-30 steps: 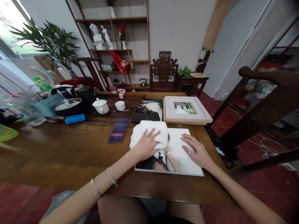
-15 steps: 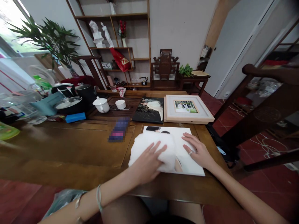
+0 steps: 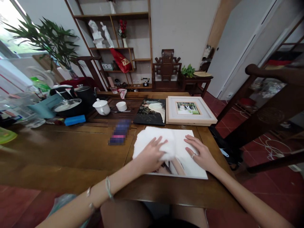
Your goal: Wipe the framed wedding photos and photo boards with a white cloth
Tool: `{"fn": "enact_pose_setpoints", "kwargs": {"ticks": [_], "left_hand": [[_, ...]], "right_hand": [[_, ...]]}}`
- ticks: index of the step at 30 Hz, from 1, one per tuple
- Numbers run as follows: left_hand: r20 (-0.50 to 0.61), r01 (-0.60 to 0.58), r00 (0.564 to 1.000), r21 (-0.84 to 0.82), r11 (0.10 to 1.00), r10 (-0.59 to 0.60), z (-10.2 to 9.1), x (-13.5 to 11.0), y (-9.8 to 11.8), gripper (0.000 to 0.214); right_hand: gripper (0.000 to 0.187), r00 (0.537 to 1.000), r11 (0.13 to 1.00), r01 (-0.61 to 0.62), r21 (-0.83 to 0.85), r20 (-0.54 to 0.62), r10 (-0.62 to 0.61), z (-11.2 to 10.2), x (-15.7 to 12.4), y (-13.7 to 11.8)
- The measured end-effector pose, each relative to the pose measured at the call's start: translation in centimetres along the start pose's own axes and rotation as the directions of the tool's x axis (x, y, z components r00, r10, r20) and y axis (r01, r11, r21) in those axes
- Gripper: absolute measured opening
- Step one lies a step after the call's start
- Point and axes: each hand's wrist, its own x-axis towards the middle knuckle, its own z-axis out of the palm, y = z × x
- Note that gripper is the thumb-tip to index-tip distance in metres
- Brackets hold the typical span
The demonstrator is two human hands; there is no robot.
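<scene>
A: In the head view, saw what at the left hand (image 3: 152,155)?

B: Saw it laid over a fluffy white cloth (image 3: 143,139), palm down. Had the fingers fanned out, so called that grip apart, spread on top rather than clamped.

A: And found the right hand (image 3: 199,153) where?

B: Found it resting on the right side of the picture panel (image 3: 181,166), fingers a little parted, with a ring (image 3: 193,155) on; called that grip apart too.

A: Located the panel itself?

B: Lay flat near the front edge of the wooden desk (image 3: 71,150), covered at upper left by the cloth. Showed a pictured bare arm below it.

A: Noticed anything around?

B: Spotted a dark picture (image 3: 148,112) and a pale-framed photo (image 3: 190,109) side by side just behind. To the left, saw a pixelated purple thing (image 3: 119,134); could not tell what. Farther left, noted a blue block (image 3: 75,120).
</scene>
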Motion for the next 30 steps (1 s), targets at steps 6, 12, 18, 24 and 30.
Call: {"fn": "enact_pose_setpoints", "kwargs": {"ticks": [6,12,18,24,30], "left_hand": [[0.024,-0.187,0.982,-0.057,0.981,0.189,0.7,-4.9,7.2,0.028],[0.073,-0.052,0.996,-0.054,0.997,0.056,-0.2,-1.8,3.2,0.026],[0.028,0.064,0.998,0.013,0.998,-0.064,-1.2,2.8,-2.9,0.032],[0.052,0.106,0.993,0.047,0.993,-0.108,-1.3,2.3,-1.7,0.030],[0.045,-0.056,0.997,0.022,0.998,0.055,0.3,-1.9,5.5,0.025]], "right_hand": [[0.031,1.000,1.000,0.002,0.005,0.008,-0.002,0.0,0.0,0.1],[0.030,1.000,1.000,-0.004,-0.008,0.019,0.005,-0.1,0.0,-0.1],[0.031,1.000,1.000,-0.014,-0.006,0.026,0.014,-0.2,0.0,0.0],[0.031,1.000,1.000,-0.007,0.006,0.027,0.007,-0.1,-0.1,0.1],[0.031,1.000,1.000,-0.004,0.001,0.029,0.004,0.1,-0.1,0.2]]}}
